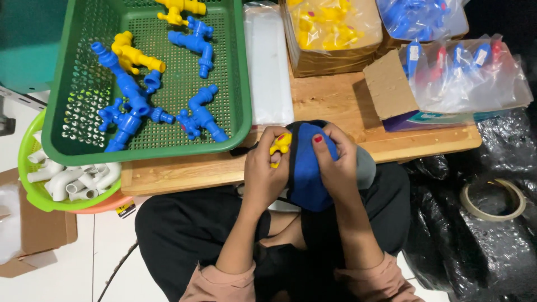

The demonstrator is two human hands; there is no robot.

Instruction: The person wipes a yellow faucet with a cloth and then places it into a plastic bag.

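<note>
- At the centre of the frame, the left hand (264, 170) has its fingers closed around a small yellow tap (281, 144), pinching it just off the near edge of the wooden table (335, 100).
- The right hand (338, 162) presses against a blue cloth (306, 168), fingers curled over its top; the cloth sits between both hands, touching the yellow tap.
- Both hands hang above the person's lap, just below the table's front edge, with little room between them and the wood.
- A green basket (240, 84) fills the upper left, its lower right corner near the left hand; blue taps (131, 106) and yellow ones lie loose inside.
- A light green bowl (25, 168) of white pipe elbows (72, 179) pokes out under the basket's left edge.
- Bagged taps (470, 72) crowd the table's upper right, overhanging its edge.
- A tape roll (495, 198) lies on black plastic at the right.
</note>
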